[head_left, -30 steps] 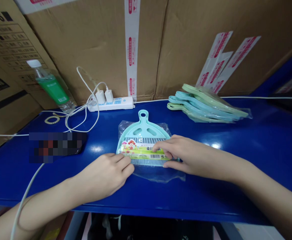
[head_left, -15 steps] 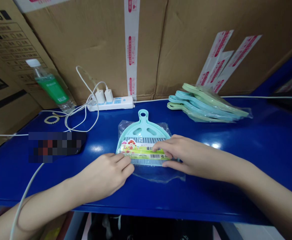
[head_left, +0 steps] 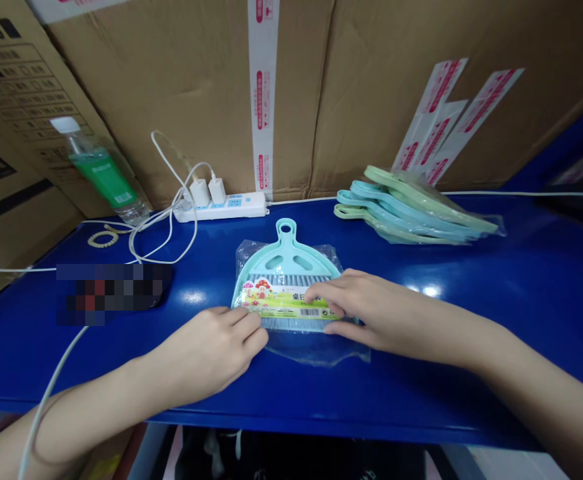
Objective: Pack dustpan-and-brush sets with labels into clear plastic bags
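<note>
A light blue dustpan and brush set (head_left: 285, 260) lies flat on the blue table in a clear plastic bag (head_left: 316, 352), its looped handle pointing away from me. Across the grey bristles runs a printed label (head_left: 281, 308) with a mushroom house and a barcode. At the lower left edge of the set, my left hand (head_left: 231, 347) is closed, with its fingertips hidden against the bag. My right hand (head_left: 354, 310) grips the right edge, its curled fingers over the label's end and its thumb lower down by the rim.
Several bagged green and blue dustpan sets (head_left: 411, 210) are stacked at the back right. A white power strip (head_left: 244, 205), tangled cables (head_left: 138, 233), a water bottle (head_left: 106, 173) and a beaded ring (head_left: 103, 239) are at the back left. Cardboard boxes (head_left: 196, 87) wall the rear. A blurred-out item (head_left: 116, 293) lies left.
</note>
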A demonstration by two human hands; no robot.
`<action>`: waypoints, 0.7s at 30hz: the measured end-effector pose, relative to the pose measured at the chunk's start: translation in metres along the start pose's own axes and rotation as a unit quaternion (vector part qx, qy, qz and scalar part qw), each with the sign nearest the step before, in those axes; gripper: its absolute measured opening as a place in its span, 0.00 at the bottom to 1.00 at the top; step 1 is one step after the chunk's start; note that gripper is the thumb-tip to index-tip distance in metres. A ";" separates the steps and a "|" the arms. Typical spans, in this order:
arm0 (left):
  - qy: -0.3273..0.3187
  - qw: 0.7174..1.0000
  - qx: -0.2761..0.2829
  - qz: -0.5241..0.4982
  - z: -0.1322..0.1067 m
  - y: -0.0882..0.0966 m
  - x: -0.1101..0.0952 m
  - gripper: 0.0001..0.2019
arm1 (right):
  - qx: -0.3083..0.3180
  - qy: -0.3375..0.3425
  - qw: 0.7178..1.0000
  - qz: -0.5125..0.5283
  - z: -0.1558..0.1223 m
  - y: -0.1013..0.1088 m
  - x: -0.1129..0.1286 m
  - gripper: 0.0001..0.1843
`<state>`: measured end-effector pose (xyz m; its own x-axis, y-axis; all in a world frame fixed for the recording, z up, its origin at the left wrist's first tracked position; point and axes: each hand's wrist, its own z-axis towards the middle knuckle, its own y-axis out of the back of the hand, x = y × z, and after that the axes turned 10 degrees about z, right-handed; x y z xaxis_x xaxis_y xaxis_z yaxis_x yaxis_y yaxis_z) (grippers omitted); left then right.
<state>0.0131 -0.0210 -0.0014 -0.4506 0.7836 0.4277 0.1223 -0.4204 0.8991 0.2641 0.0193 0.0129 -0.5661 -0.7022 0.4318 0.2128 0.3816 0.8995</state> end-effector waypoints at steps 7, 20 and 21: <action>-0.001 1.000 0.005 -0.004 0.000 0.000 0.000 0.04 | -0.008 0.005 1.000 -0.002 0.000 -0.002 -0.001 0.15; -0.004 1.000 0.006 0.007 0.000 0.000 0.000 0.04 | -0.003 -0.002 1.000 0.017 0.000 0.000 -0.001 0.14; -0.003 1.000 0.006 0.009 0.000 0.000 0.000 0.04 | -0.005 -0.004 1.000 0.021 0.000 0.000 -0.001 0.13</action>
<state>0.0132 -0.0206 -0.0014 -0.4422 0.7790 0.4446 0.1409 -0.4292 0.8921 0.2646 0.0194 0.0125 -0.5625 -0.6808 0.4691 0.2440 0.4054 0.8810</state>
